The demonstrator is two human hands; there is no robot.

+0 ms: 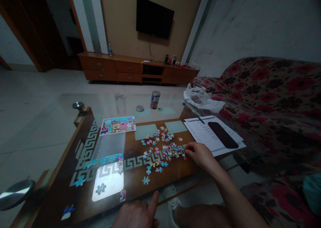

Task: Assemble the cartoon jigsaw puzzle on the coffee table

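Note:
My right hand hovers over or rests at the right edge of a heap of loose jigsaw puzzle pieces on the glass coffee table. Its fingers are curled together, and whatever they hold is hidden. My left hand is at the table's near edge, index finger stretched out, with nothing visible in it. A partly joined puzzle border lies to the left, forming a top strip and part of a right side. Separate pieces lie around it, including one puzzle piece within a bright reflection. Behind it lies a cartoon picture sheet.
Farther back stand a clear drinking glass, a metal lid and a printed can. At right, a black phone and a pen lie on papers, near a white plastic bag and a flowered sofa.

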